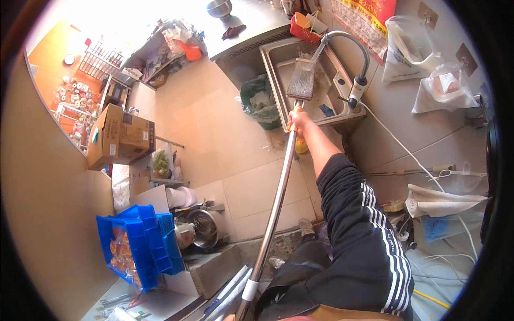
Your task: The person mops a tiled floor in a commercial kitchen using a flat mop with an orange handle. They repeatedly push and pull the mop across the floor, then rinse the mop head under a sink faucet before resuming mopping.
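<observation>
My right hand (301, 121) is wrapped around the metal pole of a flat mop (280, 199), just below its head. The mop's grey pad (302, 80) is tilted inside a steel sink (333, 85). A stream of water falls onto the pad from a curved grey faucet (365, 59). The pole slants down to the lower edge, where a sliver of my left hand (229, 318) shows beside it. Its fingers are out of sight. Inside the sink, near its front right, lies a small dark blue scrap (326, 110).
A lined bin (260, 101) stands left of the sink. Plastic bags (411, 51) hang on the right wall, and a white hose (399, 136) trails down from the faucet. Blue crates (140, 243), a steel pot (206, 229) and a cardboard box (122, 136) are at left.
</observation>
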The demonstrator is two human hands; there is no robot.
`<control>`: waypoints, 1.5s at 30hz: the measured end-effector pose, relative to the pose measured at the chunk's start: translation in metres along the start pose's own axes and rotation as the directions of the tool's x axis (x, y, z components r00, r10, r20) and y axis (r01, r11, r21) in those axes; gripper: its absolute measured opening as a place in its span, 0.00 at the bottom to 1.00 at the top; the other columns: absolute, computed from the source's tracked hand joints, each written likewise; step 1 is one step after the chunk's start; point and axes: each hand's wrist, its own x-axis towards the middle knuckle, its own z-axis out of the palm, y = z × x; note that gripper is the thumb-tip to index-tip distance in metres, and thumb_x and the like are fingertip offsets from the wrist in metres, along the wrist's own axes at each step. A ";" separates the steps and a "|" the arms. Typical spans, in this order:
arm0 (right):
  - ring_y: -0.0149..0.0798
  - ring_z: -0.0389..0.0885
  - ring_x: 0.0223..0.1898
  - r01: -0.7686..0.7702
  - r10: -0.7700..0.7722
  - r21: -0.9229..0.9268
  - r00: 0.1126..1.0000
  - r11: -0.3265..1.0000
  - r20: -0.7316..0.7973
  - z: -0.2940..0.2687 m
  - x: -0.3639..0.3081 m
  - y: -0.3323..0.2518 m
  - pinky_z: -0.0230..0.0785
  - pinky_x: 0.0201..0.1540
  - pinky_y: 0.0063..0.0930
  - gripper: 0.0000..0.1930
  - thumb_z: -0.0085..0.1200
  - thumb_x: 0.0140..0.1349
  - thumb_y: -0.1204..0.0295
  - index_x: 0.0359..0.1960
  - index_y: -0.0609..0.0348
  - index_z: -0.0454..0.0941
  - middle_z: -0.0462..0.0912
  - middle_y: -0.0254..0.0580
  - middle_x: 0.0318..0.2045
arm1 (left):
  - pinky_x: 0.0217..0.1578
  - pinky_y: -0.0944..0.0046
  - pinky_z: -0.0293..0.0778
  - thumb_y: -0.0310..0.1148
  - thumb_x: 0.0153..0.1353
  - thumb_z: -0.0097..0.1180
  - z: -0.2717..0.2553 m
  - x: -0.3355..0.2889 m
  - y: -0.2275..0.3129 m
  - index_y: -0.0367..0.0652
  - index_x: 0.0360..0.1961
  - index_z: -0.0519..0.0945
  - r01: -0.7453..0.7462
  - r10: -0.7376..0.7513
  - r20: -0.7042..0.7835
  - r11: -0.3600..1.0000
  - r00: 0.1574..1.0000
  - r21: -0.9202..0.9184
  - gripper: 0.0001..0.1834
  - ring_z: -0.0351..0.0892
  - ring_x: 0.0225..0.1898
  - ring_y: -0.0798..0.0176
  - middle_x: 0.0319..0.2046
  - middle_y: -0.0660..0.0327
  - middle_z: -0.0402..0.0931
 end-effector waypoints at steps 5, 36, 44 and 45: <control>0.29 0.66 0.16 0.031 -0.031 -0.009 0.999 0.999 0.011 -0.001 -0.016 0.035 0.67 0.18 0.29 0.08 0.48 0.71 0.71 0.31 0.53 0.69 0.65 0.30 0.19 | 0.45 0.57 0.70 0.35 0.72 0.52 0.001 0.022 -0.013 0.40 0.56 0.75 0.051 -0.041 0.034 0.928 0.999 -0.369 0.16 0.74 0.46 0.56 0.41 0.56 0.75; 0.32 0.70 0.17 -0.069 0.064 0.049 0.992 0.996 0.106 0.043 -0.223 0.170 0.72 0.20 0.36 0.05 0.47 0.65 0.77 0.30 0.59 0.66 0.69 0.37 0.23 | 0.45 0.52 0.76 0.31 0.58 0.55 0.005 0.178 0.031 0.35 0.42 0.76 0.053 -0.032 -0.168 0.992 0.985 0.118 0.13 0.82 0.38 0.46 0.32 0.45 0.80; 0.33 0.70 0.17 -0.093 0.092 0.040 0.996 0.995 0.016 0.018 -0.192 0.190 0.72 0.20 0.37 0.04 0.47 0.65 0.76 0.31 0.59 0.67 0.69 0.37 0.23 | 0.47 0.48 0.76 0.31 0.58 0.54 0.009 0.208 0.034 0.32 0.43 0.77 0.011 0.043 -0.174 0.955 0.984 0.295 0.15 0.82 0.44 0.37 0.35 0.38 0.81; 0.33 0.70 0.17 -0.103 0.103 0.050 0.995 0.993 0.010 0.017 -0.189 0.191 0.72 0.20 0.37 0.04 0.48 0.65 0.76 0.31 0.59 0.67 0.69 0.37 0.23 | 0.48 0.46 0.76 0.32 0.58 0.54 0.009 0.211 0.035 0.31 0.44 0.77 0.019 0.037 -0.176 0.952 0.984 0.306 0.16 0.82 0.46 0.34 0.37 0.36 0.81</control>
